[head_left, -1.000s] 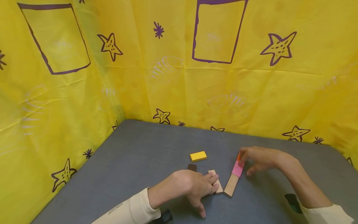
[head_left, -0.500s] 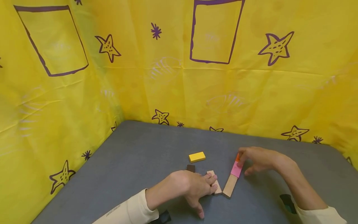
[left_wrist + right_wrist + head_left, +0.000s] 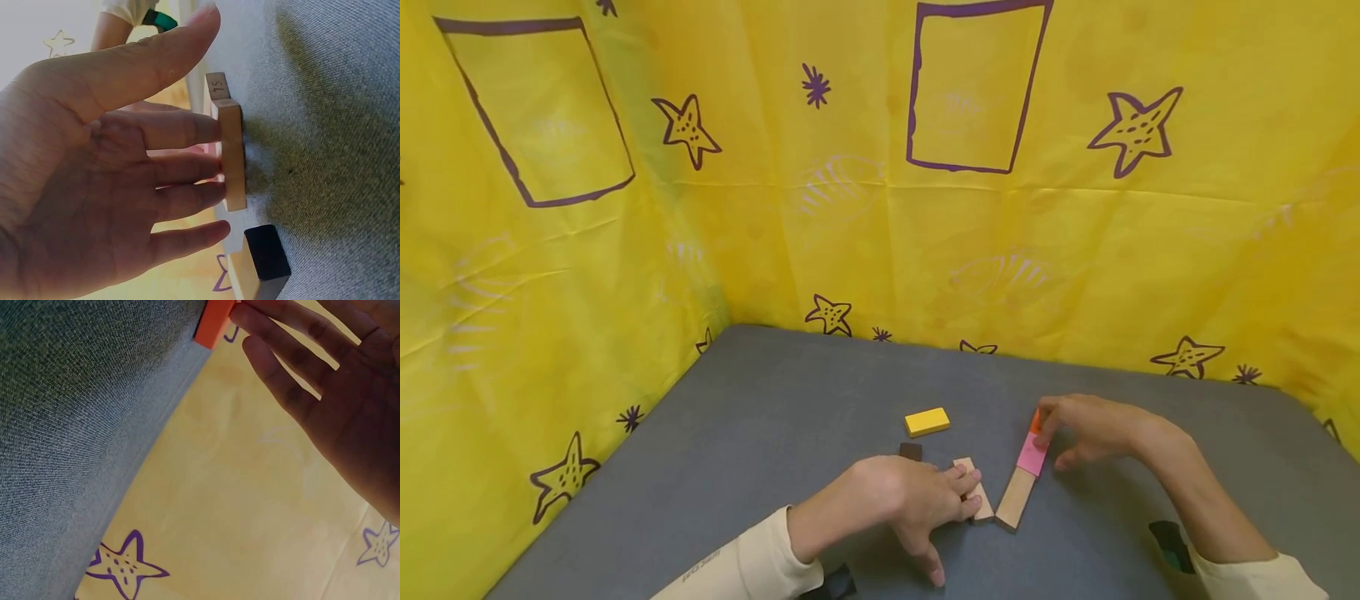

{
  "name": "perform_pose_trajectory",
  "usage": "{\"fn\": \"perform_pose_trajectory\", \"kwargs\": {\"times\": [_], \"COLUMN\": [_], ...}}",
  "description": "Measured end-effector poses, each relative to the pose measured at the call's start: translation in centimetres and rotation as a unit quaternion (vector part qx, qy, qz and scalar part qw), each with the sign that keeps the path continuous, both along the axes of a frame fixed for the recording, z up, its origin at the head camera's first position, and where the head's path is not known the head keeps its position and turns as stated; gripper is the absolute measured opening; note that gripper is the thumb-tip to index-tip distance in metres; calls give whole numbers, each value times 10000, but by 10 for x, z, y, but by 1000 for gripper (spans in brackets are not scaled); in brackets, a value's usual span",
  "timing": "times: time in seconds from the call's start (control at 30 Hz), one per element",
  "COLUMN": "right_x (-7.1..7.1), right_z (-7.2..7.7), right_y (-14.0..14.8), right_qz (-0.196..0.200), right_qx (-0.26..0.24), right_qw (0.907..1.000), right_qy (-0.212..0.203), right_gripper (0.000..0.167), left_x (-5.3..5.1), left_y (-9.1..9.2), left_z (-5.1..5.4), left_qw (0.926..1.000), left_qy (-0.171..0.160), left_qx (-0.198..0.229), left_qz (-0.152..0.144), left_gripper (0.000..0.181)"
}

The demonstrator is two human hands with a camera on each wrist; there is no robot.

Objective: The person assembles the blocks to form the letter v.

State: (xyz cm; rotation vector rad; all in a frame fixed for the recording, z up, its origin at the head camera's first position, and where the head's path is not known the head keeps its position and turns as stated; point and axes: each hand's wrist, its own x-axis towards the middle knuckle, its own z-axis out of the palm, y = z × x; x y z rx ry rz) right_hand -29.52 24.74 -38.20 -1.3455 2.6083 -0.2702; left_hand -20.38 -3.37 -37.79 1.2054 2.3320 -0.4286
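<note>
My left hand [image 3: 917, 500] rests its fingertips on a plain wooden block [image 3: 986, 505] lying on the table. In the left wrist view its fingers are nearly straight along that block [image 3: 234, 156], with the thumb held apart. My right hand [image 3: 1093, 429] touches the row's far part with its fingertips, its thumb apart from the blocks. That row runs from a plain wooden block [image 3: 1015, 498] through a pink block [image 3: 1032, 457] to an orange block [image 3: 1035, 421]. The two plain blocks meet at their near ends in a V. In the right wrist view, fingertips touch the orange block [image 3: 214, 324].
A dark brown block [image 3: 911, 451] lies just beyond the left hand, partly hidden by it. Farther back lies a yellow block [image 3: 927, 422]. The grey table [image 3: 805, 383] is bounded by yellow cloth walls [image 3: 850, 233] at the back and left.
The head view has shifted slightly, so everything appears a little farther left. Both hands and the blocks keep practically the same places relative to one another.
</note>
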Motion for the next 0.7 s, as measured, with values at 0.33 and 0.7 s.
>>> {"fn": "perform_pose_trajectory", "kwargs": {"times": [0.33, 0.7], "right_x": [1, 1], "right_z": [1, 0], "right_y": [0, -1], "right_qz": [-40, -62], "right_qx": [16, 57], "right_qw": [10000, 10000], "right_qy": [-18, -47], "right_gripper": [25, 26], "left_x": [-6, -4], "left_y": [-4, -6], "left_z": [5, 4], "left_qw": [9993, 9990], "left_qy": [-244, -206], "left_qx": [279, 399], "left_qz": [-9, 34], "left_gripper": [86, 84]}}
